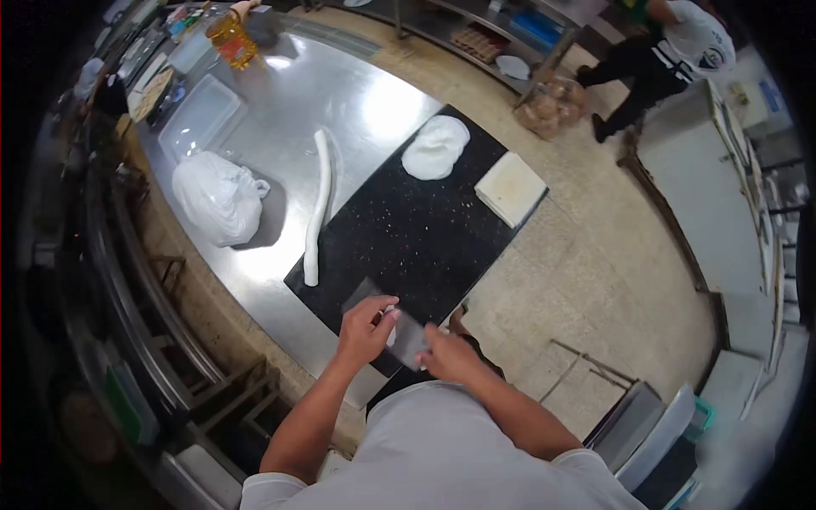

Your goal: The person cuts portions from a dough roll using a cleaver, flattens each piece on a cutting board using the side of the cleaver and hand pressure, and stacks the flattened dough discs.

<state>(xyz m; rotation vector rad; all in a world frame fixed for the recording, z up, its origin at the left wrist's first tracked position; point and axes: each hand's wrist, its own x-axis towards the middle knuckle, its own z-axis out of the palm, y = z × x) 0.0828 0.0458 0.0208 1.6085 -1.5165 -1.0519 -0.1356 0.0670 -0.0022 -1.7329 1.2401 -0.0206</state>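
My right hand (449,354) grips the near end of a cleaver (410,337), its broad grey blade slanting over the front of the black slab (374,225). Against the blade, my left hand (365,333) has its thumb and fingers curled round a small piece of white dough (391,331), partly hidden by the fingers. A long rope of white dough (316,212) lies across the slab's left edge and onto the steel. At the slab's far end rests a flattened lump of white dough (436,148). Beside it sits a stack of pale square sheets (510,189).
On the steel table (285,102) are a knotted white plastic bag (219,200), a clear plastic tub (201,117) and a bottle of yellow oil (231,41). A co-worker (697,38) stands at far right, near a bag of round brown items (551,106) on the floor.
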